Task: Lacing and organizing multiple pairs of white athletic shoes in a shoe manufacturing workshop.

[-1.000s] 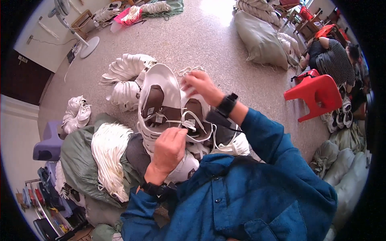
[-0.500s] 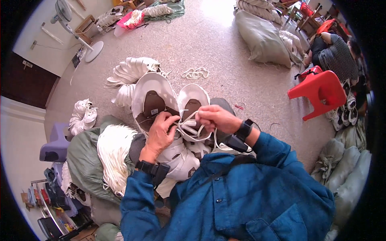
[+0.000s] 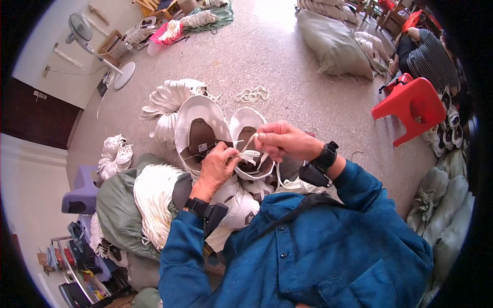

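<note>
Two white shoes with brown insides are in front of me, the larger-looking shoe on the left and the other shoe beside it. Over the right one's opening, a white shoelace runs taut between my hands. My left hand pinches it low by the shoe's edge, between thumb and forefinger. Closed on it a little higher up is my right hand. More lace loops lie across the same shoe. Under my left hand rests another white shoe. A thick hank of white laces hangs left of my left forearm.
Nested white shoes and a loose lace lie on the floor ahead. A green sack and purple chair stand left, a red stool right. A full sack and a seated person are farther off.
My right hand has risen slightly and moved right, drawing the lace up. My left hand has shifted a little right, and the view has moved slightly.
</note>
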Available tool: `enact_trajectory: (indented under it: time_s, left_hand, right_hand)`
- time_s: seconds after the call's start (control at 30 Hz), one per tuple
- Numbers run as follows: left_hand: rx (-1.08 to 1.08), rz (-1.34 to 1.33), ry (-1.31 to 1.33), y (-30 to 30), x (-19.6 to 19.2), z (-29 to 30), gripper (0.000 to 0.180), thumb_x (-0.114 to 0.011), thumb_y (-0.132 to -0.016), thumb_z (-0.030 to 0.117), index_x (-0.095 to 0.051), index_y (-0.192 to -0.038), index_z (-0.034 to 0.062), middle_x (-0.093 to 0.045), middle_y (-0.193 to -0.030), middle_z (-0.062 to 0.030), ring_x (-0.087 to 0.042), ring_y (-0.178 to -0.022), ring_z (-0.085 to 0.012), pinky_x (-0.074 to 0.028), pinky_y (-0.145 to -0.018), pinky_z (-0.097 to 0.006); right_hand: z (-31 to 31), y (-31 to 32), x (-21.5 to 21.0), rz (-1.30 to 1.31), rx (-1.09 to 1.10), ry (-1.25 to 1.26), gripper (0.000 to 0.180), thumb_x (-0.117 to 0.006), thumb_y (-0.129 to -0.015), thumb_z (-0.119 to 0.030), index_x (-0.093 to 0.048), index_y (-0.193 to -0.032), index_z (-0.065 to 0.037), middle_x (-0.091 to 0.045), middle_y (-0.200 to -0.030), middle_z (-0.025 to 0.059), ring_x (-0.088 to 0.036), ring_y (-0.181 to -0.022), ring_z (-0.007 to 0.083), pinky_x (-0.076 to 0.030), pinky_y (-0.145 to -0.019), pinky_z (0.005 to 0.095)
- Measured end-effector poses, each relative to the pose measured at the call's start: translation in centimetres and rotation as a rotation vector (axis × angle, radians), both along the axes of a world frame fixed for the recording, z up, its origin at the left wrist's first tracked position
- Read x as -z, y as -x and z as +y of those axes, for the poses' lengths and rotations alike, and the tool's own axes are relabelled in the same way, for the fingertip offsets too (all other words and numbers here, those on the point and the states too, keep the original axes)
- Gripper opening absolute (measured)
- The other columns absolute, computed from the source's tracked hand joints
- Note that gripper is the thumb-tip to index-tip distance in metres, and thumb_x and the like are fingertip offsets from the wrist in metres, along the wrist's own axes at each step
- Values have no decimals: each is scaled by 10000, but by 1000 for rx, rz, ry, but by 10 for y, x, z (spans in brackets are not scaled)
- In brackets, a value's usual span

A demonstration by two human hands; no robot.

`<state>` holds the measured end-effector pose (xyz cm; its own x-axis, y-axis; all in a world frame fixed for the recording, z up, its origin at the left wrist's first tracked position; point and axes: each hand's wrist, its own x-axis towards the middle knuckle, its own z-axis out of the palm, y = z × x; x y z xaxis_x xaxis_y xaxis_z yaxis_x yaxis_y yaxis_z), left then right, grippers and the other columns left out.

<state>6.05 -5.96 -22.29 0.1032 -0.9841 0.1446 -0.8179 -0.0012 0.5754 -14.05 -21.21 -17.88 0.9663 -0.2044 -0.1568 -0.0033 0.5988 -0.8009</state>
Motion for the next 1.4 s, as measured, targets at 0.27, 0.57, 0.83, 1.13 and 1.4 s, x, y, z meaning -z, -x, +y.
enact_trajectory:
  time_s: [0.27,0.57,0.83,1.13,1.4]
  left_hand:
    - [-60,-87,76,11,11,-7,128,-692,-801,164,-625,-799,55,-547,-875,-104,-580,-868,-306,-457,-761,-432]
    - [-23,-315,152,14,10,-6,128,-655,-788,142,-674,-895,75,-566,-889,-79,-578,-876,-282,-438,-769,-413]
    - [-76,-161,93,15,3,-13,83,-638,-808,122,-690,-861,85,-602,-902,-79,-579,-915,-267,-428,-799,-404]
    - [216,-493,136,28,15,-21,51,-579,-809,143,-577,-811,92,-595,-809,-96,-585,-874,-260,-397,-898,-427]
    - [193,-472,-420,34,8,-46,189,-534,-841,155,-672,-821,28,-685,-832,-190,-677,-829,-348,-510,-760,-473]
  right_hand:
    - [3,-13,57,144,330,145,229,-563,-985,-210,-605,-1129,-37,-645,-954,33,-645,-716,107,-545,-624,259]
    - [38,-18,101,267,65,138,221,-608,-906,-120,-581,-1101,-19,-634,-873,41,-616,-687,104,-520,-591,256]
    - [29,-29,104,128,268,254,379,-585,-914,-94,-492,-1278,-48,-593,-855,1,-583,-713,74,-505,-637,234]
    - [14,-7,104,123,463,663,185,-545,-943,-62,-614,-1103,0,-611,-836,17,-557,-728,82,-482,-645,253]
    - [8,54,102,238,464,501,181,-487,-940,-64,-614,-1051,0,-635,-869,38,-579,-701,85,-507,-635,250]
